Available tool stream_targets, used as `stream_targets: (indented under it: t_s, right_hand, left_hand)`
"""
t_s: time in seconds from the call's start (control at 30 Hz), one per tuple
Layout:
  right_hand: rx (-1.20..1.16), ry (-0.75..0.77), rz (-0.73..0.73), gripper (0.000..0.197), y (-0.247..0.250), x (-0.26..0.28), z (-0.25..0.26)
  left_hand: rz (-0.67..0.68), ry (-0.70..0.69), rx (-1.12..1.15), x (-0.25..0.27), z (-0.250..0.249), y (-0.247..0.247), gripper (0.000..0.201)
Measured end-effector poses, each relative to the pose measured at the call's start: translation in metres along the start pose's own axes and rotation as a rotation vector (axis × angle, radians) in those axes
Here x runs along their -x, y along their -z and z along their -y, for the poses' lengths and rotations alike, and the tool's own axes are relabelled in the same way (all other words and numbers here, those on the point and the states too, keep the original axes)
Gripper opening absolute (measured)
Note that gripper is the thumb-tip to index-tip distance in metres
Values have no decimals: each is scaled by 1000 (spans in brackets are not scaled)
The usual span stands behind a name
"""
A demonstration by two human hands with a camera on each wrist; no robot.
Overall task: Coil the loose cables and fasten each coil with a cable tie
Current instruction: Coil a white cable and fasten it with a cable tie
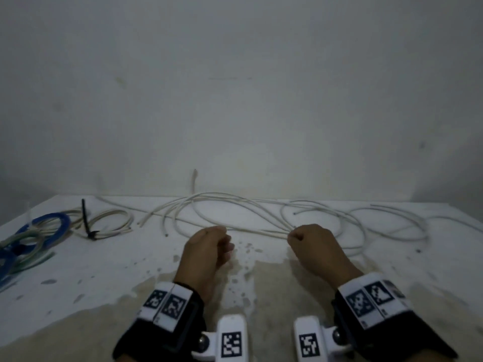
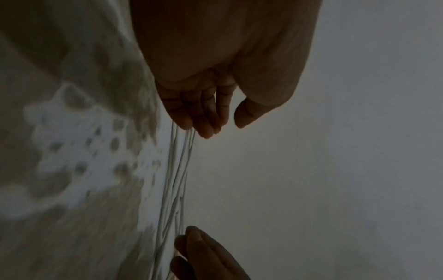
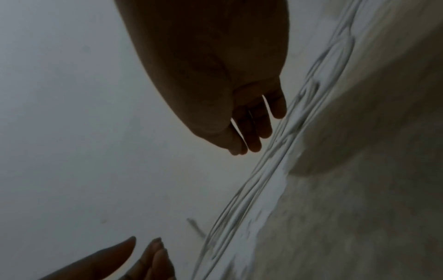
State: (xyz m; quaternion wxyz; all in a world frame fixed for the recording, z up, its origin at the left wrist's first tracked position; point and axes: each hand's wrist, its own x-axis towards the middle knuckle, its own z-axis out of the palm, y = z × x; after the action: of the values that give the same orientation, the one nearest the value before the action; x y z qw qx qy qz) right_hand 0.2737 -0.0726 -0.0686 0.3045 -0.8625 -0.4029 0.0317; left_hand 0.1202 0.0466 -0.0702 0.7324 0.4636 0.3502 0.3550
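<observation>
Nearest us, our two wrists carry black bands with white marker blocks, and both forearms reach forward over the stained desk [image 1: 78, 278]. Our left hand [image 1: 206, 248] sits just left of centre, knuckles up, its fingers loosely curled downward; the left wrist view shows the fingers [image 2: 191, 113] pointing down and lightly bent, the thumb standing apart from them, and nothing held between them, though the fingertips hang right at the near strands. Our right hand [image 1: 311, 244] is drawn into a tighter fist in the head view, and a strand seems to meet it at the knuckles. The right wrist view shows the thumb and fingers [image 3: 254, 121] hanging close together beside the strands, so we cannot tell whether anything is pinched.

Just beyond both hands the loose white cables [image 1: 261, 218] sprawl in wide overlapping loops across the middle and right of the desk, one end standing up against the wall [image 1: 235, 87]. Farther left lies a cream coil [image 1: 112, 222] bound by a black cable tie [image 1: 86, 220], and at the far left edge sit blue and green coils [image 1: 34, 236].
</observation>
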Motion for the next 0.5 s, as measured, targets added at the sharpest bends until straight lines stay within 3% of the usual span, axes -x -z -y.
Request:
stream_targets:
  t_s: [0.2, 0.33, 0.4, 0.5]
  right_hand:
    - [332, -166, 110, 13, 21, 8, -60]
    - [466, -193, 154, 26, 24, 1, -65]
    - [521, -188, 188, 10, 26, -3, -63]
    - [586, -175, 201, 19, 30, -6, -57]
  left_hand:
    - [123, 109, 77, 8, 34, -25, 12]
    - [116, 120, 140, 3, 36, -18, 15]
    - [120, 122, 132, 2, 37, -17, 15]
    - [129, 130, 112, 1, 38, -17, 15]
